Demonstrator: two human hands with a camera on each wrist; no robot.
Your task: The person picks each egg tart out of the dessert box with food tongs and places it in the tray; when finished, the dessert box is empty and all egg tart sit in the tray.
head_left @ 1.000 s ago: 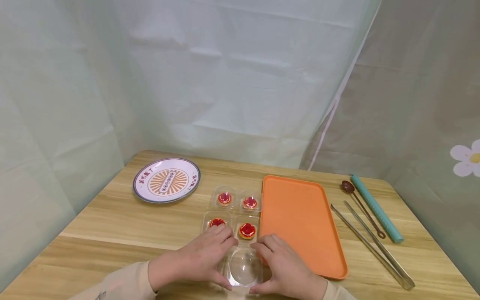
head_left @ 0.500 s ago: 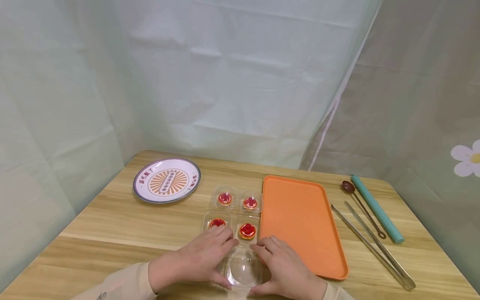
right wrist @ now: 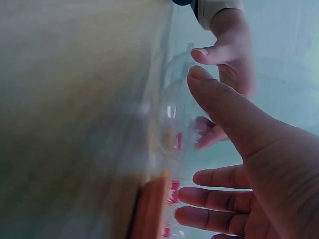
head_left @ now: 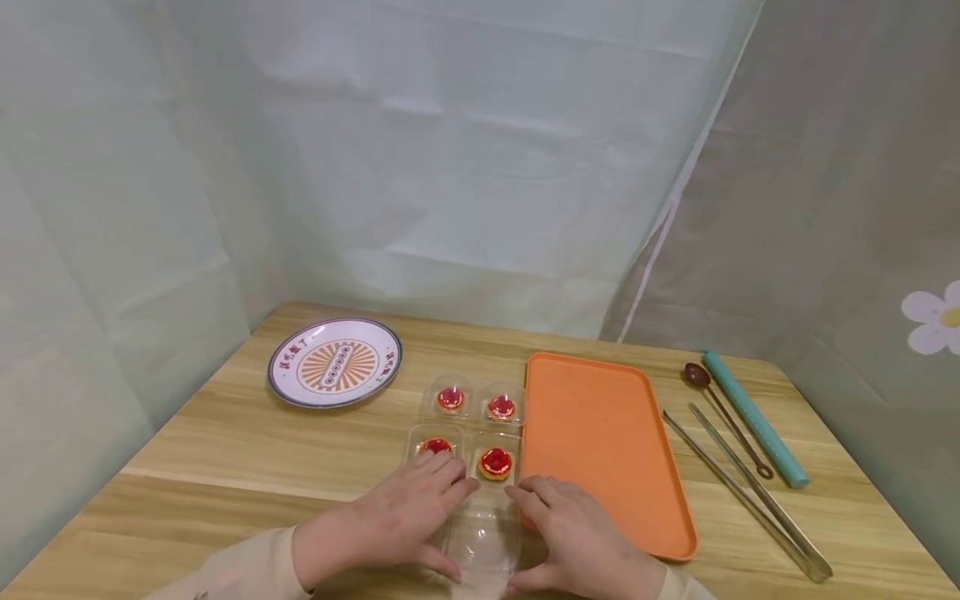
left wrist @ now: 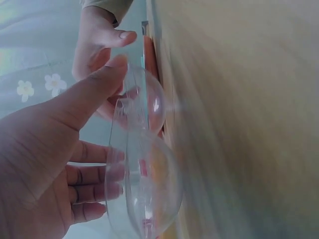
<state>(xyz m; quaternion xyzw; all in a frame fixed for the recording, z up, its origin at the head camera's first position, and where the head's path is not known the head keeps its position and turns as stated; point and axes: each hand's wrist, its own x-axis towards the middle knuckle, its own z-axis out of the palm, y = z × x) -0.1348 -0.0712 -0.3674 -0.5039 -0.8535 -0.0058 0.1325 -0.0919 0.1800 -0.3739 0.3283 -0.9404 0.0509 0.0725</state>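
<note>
A clear plastic container (head_left: 482, 546) with rounded compartments lies on the table in front of me. Several small tarts (head_left: 495, 463) with red, glossy tops sit in its farther compartments. My left hand (head_left: 405, 510) is at the near part's left side, its thumb at the plastic rim in the left wrist view and its fingers extended along the clear domes (left wrist: 154, 184). On the other side is my right hand (head_left: 566, 533), thumb and fingers spread and mostly straight. Whether its fingertips touch the plastic is hard to tell. My left fingers partly cover one tart.
An orange tray (head_left: 600, 450) lies directly right of the container. Farther right are metal tongs (head_left: 757, 500), a brown long-handled spoon (head_left: 727, 417) and a teal rod (head_left: 753, 417). A patterned white plate (head_left: 281, 379) stands at the back left, and fabric hangs behind the table.
The near plastic compartment looks different: its round outline is no longer distinct and its edge has shifted slightly. My right hand has moved a little right; the tarts stay in their places.
</note>
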